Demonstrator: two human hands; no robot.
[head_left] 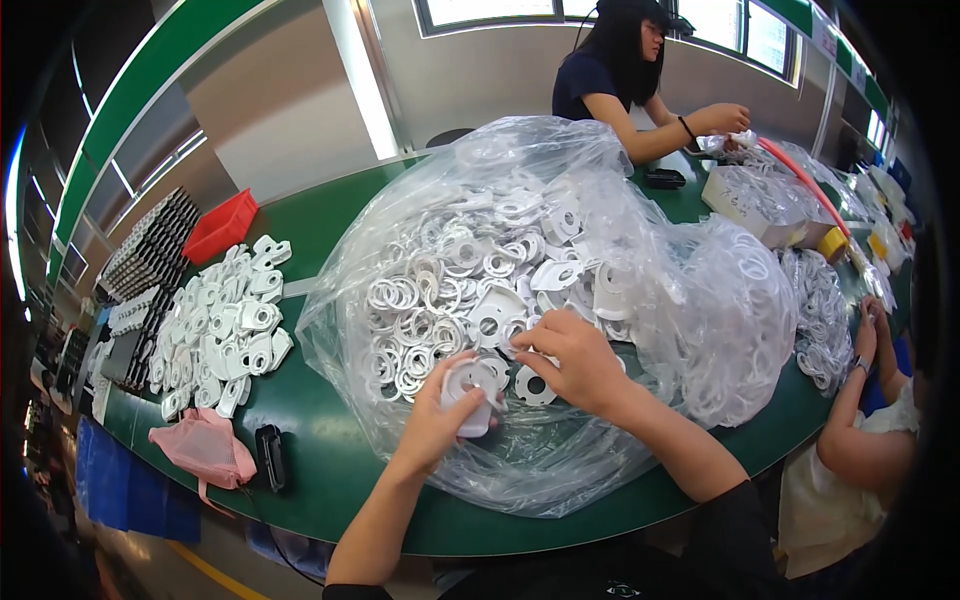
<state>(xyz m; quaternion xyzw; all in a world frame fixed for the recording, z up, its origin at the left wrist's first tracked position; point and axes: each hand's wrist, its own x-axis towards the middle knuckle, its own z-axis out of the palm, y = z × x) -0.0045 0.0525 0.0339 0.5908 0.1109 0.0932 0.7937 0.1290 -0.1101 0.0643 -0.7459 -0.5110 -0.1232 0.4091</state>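
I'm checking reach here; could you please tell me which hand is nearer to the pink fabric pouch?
Left: the left hand is to the right of the pink fabric pouch; the right hand is farther right.

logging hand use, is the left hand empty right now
No, the left hand has a white part in its grip.

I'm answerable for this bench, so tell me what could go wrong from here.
The white part in the left hand could slip and get lost among the similar loose white pieces. The right hand might snag the slack clear plastic bag and spill some. The pink fabric item, close to the table's edge, could be knocked off.
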